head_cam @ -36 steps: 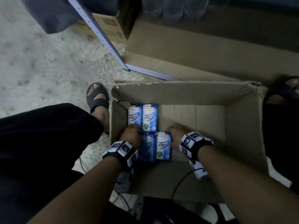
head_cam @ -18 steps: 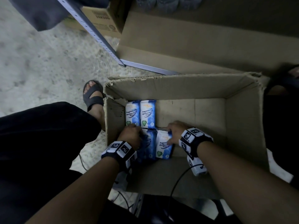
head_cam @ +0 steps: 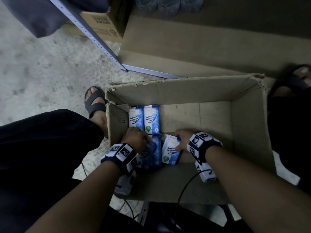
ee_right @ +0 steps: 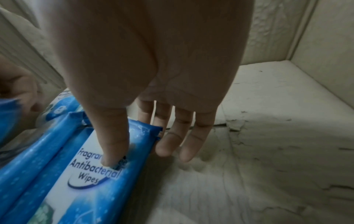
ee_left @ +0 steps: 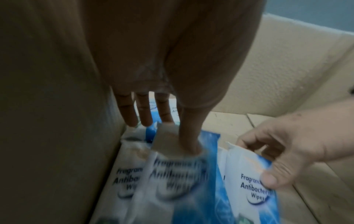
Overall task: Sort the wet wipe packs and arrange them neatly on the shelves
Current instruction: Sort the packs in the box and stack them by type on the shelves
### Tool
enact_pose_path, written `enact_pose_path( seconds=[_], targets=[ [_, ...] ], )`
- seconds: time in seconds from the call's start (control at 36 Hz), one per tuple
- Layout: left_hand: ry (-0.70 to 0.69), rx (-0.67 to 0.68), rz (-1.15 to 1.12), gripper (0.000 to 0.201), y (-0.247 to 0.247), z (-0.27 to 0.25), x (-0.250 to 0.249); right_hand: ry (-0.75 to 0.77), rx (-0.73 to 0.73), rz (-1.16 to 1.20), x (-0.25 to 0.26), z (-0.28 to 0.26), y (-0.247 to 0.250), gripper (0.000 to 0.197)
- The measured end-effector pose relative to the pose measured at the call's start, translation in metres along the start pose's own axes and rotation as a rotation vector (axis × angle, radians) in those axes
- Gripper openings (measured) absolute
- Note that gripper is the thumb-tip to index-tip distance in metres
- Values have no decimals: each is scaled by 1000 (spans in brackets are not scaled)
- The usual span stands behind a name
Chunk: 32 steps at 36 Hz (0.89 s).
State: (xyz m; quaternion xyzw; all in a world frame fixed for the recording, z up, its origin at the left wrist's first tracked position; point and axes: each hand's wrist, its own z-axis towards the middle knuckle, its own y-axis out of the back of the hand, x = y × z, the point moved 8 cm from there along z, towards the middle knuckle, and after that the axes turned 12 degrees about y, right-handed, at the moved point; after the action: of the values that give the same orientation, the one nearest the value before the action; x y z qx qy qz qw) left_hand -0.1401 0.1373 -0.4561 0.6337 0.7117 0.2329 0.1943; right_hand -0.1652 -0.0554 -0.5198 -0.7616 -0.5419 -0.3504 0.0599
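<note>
Both hands were down inside the cardboard box [head_cam: 193,91] on the floor, working at the near row of wet wipe packs. The right hand [head_cam: 182,139] pinched one pack [head_cam: 170,153] by its top end, thumb on the printed face and fingers behind, and that pack stood tilted up off the box floor. The left hand [head_cam: 137,137] gripped the neighbouring pack [ee_left: 172,178] against the left wall, thumb pressed into its top seal. Two more packs [head_cam: 144,119] lay flat side by side further in. The film looked slick and soft, so a pinch at the seal alone could likely slip or crumple the pack on the lift, and the left pack might drag its neighbour along
</note>
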Motion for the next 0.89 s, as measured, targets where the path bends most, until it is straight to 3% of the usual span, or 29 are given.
enact_pose_path(
  seconds=[0.11, 0.25, 0.47, 0.58, 0.69, 0.81, 0.89],
  targets=[
    [15, -64, -152, 34, 1, 1, 0, -15, -5, 8, -5, 0, 0, 70],
    [89, -64, -369, 25, -9, 3, 6, -32, -10, 38, -12, 1, 3, 65],
    [73, 24, -363, 44, -23, 2, -1, -33, -20, 78, -9, -1, 5, 61],
    [11, 20, -142, 61, -20, 2, -6, -30, -20, 117, -7, 0, 4, 65],
    [4, 35, -78, 59, -19, -1, -9, -28, 5, 109, -2, -1, 2, 68],
    [55, 173, -193, 54, -25, -4, -7, -16, 30, 86, 3, -2, 2, 61],
    [50, 190, -256, 52, -27, -7, -6, -12, 15, 97, 9, -5, 5, 67]
  ],
)
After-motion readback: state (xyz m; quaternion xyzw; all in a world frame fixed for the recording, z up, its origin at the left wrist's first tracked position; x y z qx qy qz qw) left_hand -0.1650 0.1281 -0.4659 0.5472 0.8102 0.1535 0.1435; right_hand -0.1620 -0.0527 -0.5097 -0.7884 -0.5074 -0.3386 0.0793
